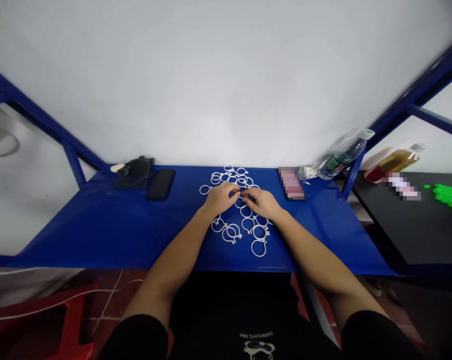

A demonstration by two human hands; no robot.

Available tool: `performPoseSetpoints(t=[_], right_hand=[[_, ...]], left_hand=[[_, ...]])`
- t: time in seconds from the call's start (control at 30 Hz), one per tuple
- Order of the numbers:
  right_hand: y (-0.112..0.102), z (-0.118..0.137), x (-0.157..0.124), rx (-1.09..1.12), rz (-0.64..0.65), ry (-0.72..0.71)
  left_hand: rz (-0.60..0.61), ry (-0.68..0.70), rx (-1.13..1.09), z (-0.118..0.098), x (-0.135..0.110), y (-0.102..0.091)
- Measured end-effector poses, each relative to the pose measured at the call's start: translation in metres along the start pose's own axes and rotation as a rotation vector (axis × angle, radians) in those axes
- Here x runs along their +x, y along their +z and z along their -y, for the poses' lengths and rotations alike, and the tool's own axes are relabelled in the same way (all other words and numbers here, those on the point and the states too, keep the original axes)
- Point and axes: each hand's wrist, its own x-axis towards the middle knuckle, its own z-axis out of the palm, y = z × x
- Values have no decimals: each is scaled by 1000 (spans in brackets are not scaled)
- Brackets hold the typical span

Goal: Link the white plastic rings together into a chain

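Rings [258, 248] of thin white plastic lie scattered over the middle of the blue table [98, 230], some loose, some overlapping, a few with a small tab on the rim. Going by size, the table comes first: a broad, smooth blue top with a white wall close behind it and blue frame struts rising at both back corners. Its near edge runs just past the lowest ring, so anything nudged toward the body could slide off. To the left of the scatter there is wide bare surface; to the right the space is narrower, ending at a black side table [409, 225].

Along the back sit a dark flat device [134, 172], a black phone [160, 184], a blurred pinkish object [292, 183] and a plastic bottle [342, 159] lying tilted against the strut.

The left hand [220, 198] and right hand [262, 202] meet at the centre of the scatter, fingertips drawn together and apparently pinching one ring between them; the exact grip is too small to make out.

Each ring looks very light, fairly stiff yet likely a little springy, and probably slippery on the glossy top. Taking one by the rim between thumb and forefinger, or by the tab, seems the surest hold. Overlapping rings may snag and drag neighbours along.
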Motion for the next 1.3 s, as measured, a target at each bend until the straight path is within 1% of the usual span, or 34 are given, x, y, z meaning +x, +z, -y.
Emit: performPoseSetpoints(t=[0.13, 0.2, 0.23, 0.33, 0.47, 0.57, 0.73, 0.87, 1.03, 1.17, 1.3], right_hand=[[1, -2, 0, -24, 34, -2], [1, -2, 0, -29, 46, -2], [1, -1, 0, -32, 46, 0], [0, 0, 0, -43, 23, 15], [0, 0, 0, -49, -11, 23], [0, -2, 0, -8, -54, 4], [-1, -2, 0, 88, -135, 15], [-2, 1, -1, 110, -189, 6], [1, 1, -3, 109, -248, -20], [2, -1, -3, 115, -232, -15], [1, 2, -3, 108, -185, 12]], left_hand=[[223, -54, 43, 2, 0, 1], [284, -45, 64, 2, -1, 2], [288, -38, 72, 2, -1, 2], [241, -18, 72, 2, -1, 3], [115, 31, 23, 2, -1, 3], [57, 86, -11, 0, -1, 2], [22, 133, -50, -3, -1, 3], [-12, 141, -66, -3, -2, 4], [-1, 165, -92, -7, -3, 1], [-14, 178, -104, -9, -3, 2], [6, 184, -85, -6, -2, 4]])
